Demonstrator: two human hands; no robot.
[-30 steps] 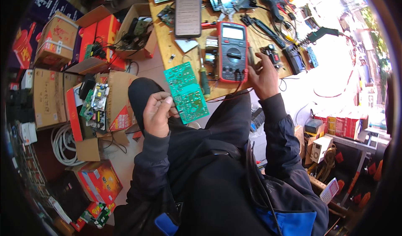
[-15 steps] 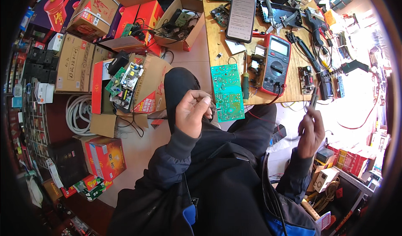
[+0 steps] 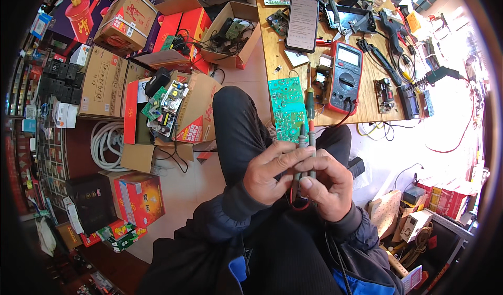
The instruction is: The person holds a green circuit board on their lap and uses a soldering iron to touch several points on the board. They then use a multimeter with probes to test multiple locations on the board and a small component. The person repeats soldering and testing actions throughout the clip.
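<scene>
My left hand (image 3: 272, 172) and my right hand (image 3: 329, 186) meet in front of my chest, above my lap. Both are closed around two thin multimeter probes (image 3: 308, 138), one dark and one red, which stick up from between the fingers. A red lead loops below my hands. The probe tips reach the lower end of a green circuit board (image 3: 287, 109). The board lies just beyond my left fingers, between my raised knee and the table's edge. The red-and-grey multimeter (image 3: 345, 75) lies on the wooden table (image 3: 272, 48) right of the board.
A black phone (image 3: 302, 16), small circuit boards, pliers and cables cover the table. On the floor at my left stand cardboard boxes (image 3: 107, 80), a box holding boards (image 3: 170, 104), a white coiled cable (image 3: 105, 143) and red cartons (image 3: 139, 198).
My right hand came in from the right with the probes and joined my left hand. My left hand dropped from the board's side to the probes. The view shifted toward the lap.
</scene>
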